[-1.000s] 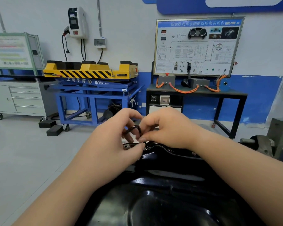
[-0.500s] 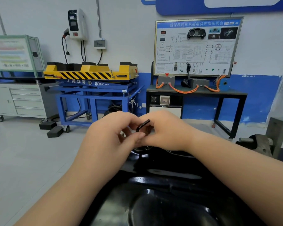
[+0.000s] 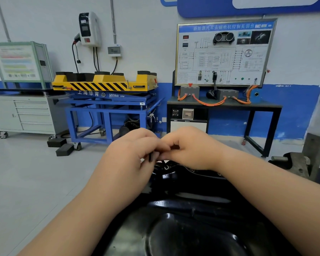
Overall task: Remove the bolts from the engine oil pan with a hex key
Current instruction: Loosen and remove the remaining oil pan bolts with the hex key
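The glossy black engine oil pan (image 3: 192, 228) fills the lower middle of the view, its far rim (image 3: 166, 168) showing a bolt hole. Just above that far rim my two hands meet. My left hand (image 3: 129, 157) curls its fingers round a small black hex key (image 3: 150, 157), whose short end points down toward the rim. My right hand (image 3: 190, 146) has its fingers curled and pinches the key's upper part, which is mostly hidden between the fingers. No bolt head is visible under the hands.
A grey metal engine-stand bracket (image 3: 301, 163) rises at the right of the pan. Across the floor stand a blue and yellow lift table (image 3: 107, 100), a grey drawer cabinet (image 3: 26, 113) and a black bench with a training panel (image 3: 222, 54).
The hex key has turned between my fingers; its visible end, sticking up half a second ago, now points down by my left fingers. Both hands stay together over the far rim.
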`<state>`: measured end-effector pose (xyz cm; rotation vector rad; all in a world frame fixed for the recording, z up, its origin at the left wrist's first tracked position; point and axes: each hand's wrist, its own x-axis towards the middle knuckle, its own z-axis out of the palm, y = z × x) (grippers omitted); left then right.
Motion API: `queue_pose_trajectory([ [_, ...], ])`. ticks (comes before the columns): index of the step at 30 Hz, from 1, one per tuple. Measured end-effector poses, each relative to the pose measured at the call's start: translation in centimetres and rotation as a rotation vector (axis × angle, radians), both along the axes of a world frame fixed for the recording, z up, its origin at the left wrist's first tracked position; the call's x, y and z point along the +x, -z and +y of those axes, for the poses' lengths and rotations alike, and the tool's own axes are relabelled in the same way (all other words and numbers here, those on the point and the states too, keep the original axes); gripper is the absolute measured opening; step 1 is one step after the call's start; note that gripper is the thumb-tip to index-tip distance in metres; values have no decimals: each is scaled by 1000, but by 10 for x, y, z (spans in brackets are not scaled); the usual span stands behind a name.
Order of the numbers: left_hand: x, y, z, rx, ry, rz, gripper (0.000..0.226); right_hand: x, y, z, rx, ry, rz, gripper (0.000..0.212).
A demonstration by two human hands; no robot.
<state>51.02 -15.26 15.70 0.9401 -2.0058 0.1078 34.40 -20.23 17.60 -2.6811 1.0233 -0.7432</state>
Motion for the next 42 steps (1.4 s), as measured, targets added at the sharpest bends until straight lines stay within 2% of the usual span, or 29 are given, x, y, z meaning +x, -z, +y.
queue_pose_trajectory([
  [4, 0, 2, 0, 82, 72, 0, 47, -1, -2, -2, -24, 54, -10, 8],
  [7, 1, 4, -2, 109, 33, 129, 42, 0, -1, -2, -56, 58, -16, 2],
  [11, 1, 3, -3, 107, -20, 246, 36, 1, 0, -3, -107, 67, -27, 21],
  [14, 1, 2, -2, 114, -42, 317, 37, 2, 1, -4, -88, 78, -37, 18],
  [17, -1, 1, 0, 104, -45, 214, 30, 5, 2, -3, -83, 67, -7, 16],
  [22, 0, -1, 2, -10, -61, 52, 18, 6, 1, -1, -30, 24, -65, 30],
  [24, 0, 0, 2, -40, -50, 12, 21, 5, 1, -1, -10, 14, -64, 17],
  [26, 0, 1, 1, -80, -73, -29, 30, 3, 1, -1, 16, -6, -69, 20],
  [28, 0, 2, 0, -86, -91, -21, 33, 2, 1, 1, 44, -28, -45, 27],
  [32, 0, 2, -2, -80, -72, 9, 32, 3, 1, 2, 3, -12, 13, 10],
  [33, 0, 2, -2, -62, -47, 17, 30, 2, 0, 1, -11, -7, 6, 11],
  [36, 0, 2, -1, 19, 19, 14, 34, 0, -3, 0, -72, 27, 4, 33],
  [40, 0, 4, -1, 58, 7, 134, 37, 1, -1, -1, -82, 72, 5, 18],
  [42, 0, 3, -2, 59, -17, 198, 34, 2, -1, -1, -121, 77, -8, 32],
])
